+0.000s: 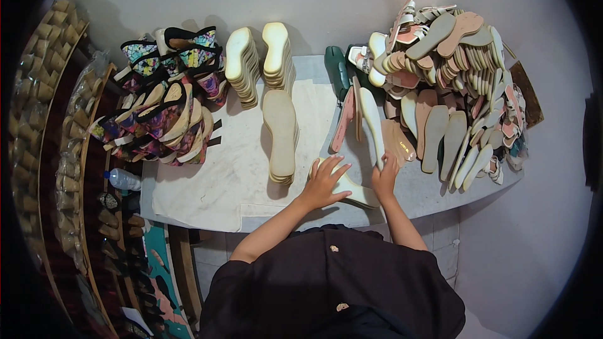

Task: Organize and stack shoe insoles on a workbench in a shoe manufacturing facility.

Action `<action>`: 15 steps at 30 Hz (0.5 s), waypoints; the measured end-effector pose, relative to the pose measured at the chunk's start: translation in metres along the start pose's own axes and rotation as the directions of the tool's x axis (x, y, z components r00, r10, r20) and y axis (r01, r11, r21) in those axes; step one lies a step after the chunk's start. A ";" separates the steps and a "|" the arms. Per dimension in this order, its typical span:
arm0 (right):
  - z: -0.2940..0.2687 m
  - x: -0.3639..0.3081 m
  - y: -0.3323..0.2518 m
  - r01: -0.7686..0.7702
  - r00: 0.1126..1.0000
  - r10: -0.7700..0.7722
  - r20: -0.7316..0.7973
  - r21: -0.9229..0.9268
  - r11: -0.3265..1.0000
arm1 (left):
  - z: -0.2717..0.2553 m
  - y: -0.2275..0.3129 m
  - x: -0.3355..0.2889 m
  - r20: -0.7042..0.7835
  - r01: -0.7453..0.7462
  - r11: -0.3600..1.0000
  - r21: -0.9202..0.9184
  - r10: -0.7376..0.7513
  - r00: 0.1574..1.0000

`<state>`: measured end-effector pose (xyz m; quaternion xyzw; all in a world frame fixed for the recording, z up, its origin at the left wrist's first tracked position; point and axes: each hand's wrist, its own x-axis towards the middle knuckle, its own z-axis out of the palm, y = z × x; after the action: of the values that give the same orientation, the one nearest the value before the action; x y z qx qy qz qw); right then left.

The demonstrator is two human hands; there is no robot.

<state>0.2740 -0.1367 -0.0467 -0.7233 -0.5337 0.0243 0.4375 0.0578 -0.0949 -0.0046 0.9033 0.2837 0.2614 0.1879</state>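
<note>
Landmark: white cloth (pixel 213 176) on the bench.

Progress, judged from the layout only:
- Three cream sole stacks (pixel 279 132) are set on the cloth's far and right part: two standing at the back, one lying nearer. These look sorted.
- A big mixed heap of insoles (pixel 452 69) is piled well right of the cloth. Most of the stock appears unprocessed.
- Patterned sandal uppers (pixel 163 107) are heaped at the cloth's left far corner, untouched.
- So the work is judged early to midway: some stacks built, the bulk left.

Item in hand:
- A pale sole (pixel 355 193) lies flat just off the cloth's right near edge, beside the lying stack.

Hands:
- Left hand (pixel 325 183) is laid palm down on the sole, fingers spread wide. It is pressed on, not closed round it.
- Right hand (pixel 384 177) is placed at the sole's right end, fingers reaching up to a white sole (pixel 372 122) and tan inserts (pixel 398 141) leaning there. Whether anything is pinched cannot be told; the fingertips are hidden.
- Both forearms come in from the near edge, converging on the sole, elbows bent.

Also seen: a green tool (pixel 339 72) beyond the cloth's right far corner, a water bottle (pixel 122 179) left of the cloth.
</note>
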 end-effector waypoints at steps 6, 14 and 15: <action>-0.023 -0.015 -0.097 0.234 0.969 -0.242 0.046 0.128 0.964 | -0.057 0.024 0.034 -0.230 0.254 0.768 -0.588 -0.460 0.857; 0.013 -0.001 -0.167 0.483 0.828 -0.541 0.147 0.305 0.821 | -0.120 0.005 0.039 -0.279 0.016 0.416 -0.909 -0.638 0.718; 0.021 0.000 -0.169 0.490 0.810 -0.563 0.165 0.335 0.804 | -0.120 0.002 0.037 -0.283 0.014 0.420 -0.907 -0.637 0.717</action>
<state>0.1365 -0.1162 0.0516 -0.4670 -0.7578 0.0685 0.4505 0.0153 -0.0508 0.1045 0.4723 0.3388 0.5893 0.5612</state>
